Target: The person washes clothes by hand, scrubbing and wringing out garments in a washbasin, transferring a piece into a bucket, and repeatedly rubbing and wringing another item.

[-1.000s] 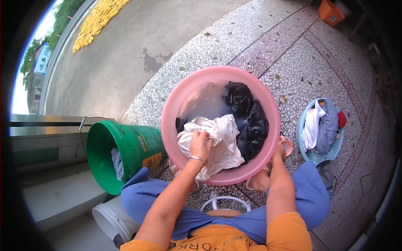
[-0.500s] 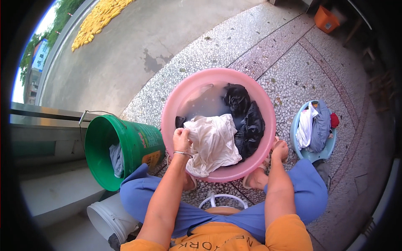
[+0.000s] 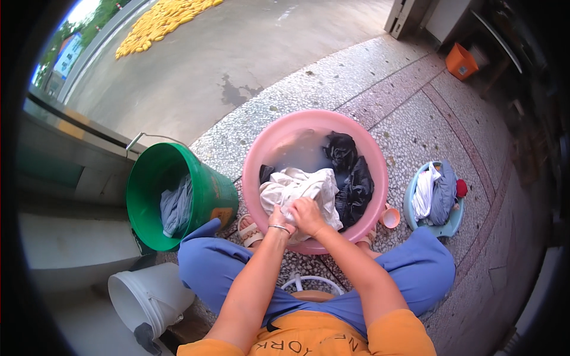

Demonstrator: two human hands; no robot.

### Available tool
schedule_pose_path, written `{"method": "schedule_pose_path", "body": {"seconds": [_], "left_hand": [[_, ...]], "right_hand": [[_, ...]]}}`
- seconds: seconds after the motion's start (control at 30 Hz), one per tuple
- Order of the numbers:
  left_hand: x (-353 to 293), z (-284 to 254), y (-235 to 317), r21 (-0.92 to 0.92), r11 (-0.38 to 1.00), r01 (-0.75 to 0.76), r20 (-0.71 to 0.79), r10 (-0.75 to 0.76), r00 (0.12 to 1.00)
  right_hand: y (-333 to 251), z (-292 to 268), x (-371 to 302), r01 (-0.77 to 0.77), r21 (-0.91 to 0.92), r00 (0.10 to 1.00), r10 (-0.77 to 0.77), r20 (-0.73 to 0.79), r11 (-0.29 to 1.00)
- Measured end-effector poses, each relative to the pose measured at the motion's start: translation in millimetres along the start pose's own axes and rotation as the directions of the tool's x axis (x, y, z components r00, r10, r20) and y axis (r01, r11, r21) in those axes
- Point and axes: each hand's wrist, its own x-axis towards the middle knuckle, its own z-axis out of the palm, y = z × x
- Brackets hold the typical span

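Note:
A pink basin (image 3: pixel 252 178) of cloudy water sits between my feet. In its near half lies a wet, crumpled white garment (image 3: pixel 314 183), and black clothing (image 3: pixel 356 184) is bunched along the right side. My left hand (image 3: pixel 279 219), with a bracelet at the wrist, grips the garment's near edge, fingers curled. Right beside it, my right hand (image 3: pixel 306 216) is closed on the same cloth, its fingertips partly hidden in the folds. A small pink-and-white cup (image 3: pixel 390 218) rests on the floor against the basin's right side.
A tilted green bucket (image 3: pixel 205 188) holding grey-blue cloth (image 3: pixel 176 206) stands at left, a white bucket (image 3: pixel 133 302) nearer me. At right is a light-blue tub (image 3: pixel 452 226) of clothes. An orange container (image 3: pixel 462 62) stands far right; yellow corn cobs (image 3: pixel 160 26) lie far left.
My right hand has come from outside the basin's right rim onto the white garment. My left hand has moved nearer me and rightward, and the garment is more bunched. The cup now shows.

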Motion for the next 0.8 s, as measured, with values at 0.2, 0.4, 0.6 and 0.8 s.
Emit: {"method": "schedule_pose_path", "body": {"seconds": [0.2, 0.4, 0.6, 0.8], "left_hand": [[39.9, -41.8, -11.9, -0.010, 0.996, -0.086, -0.229, 0.081, 0.970], [5.3, -19.6, -7.6, -0.038, 0.998, -0.057, -0.151, 0.051, 0.987], [2.2, -25.3, 11.5, 0.127, 0.955, -0.268, -0.193, 0.289, 0.938], [-27.8, 15.6, 19.2, 0.807, 0.409, -0.425, 0.141, 0.566, 0.812]], "right_hand": [[14.8, 17.7, 0.0, 0.018, -0.055, 0.999, -0.019, -0.029, 0.998], [31.3, 4.2, 20.1, 0.064, -0.204, 0.995, -0.048, 0.082, 0.977], [-3.5, 21.5, -0.2, 0.375, -0.056, 0.914, -0.359, 0.187, 0.925], [8.9, -28.1, 10.9, 0.184, -0.331, 0.979, -0.141, 0.151, 0.925]]}}
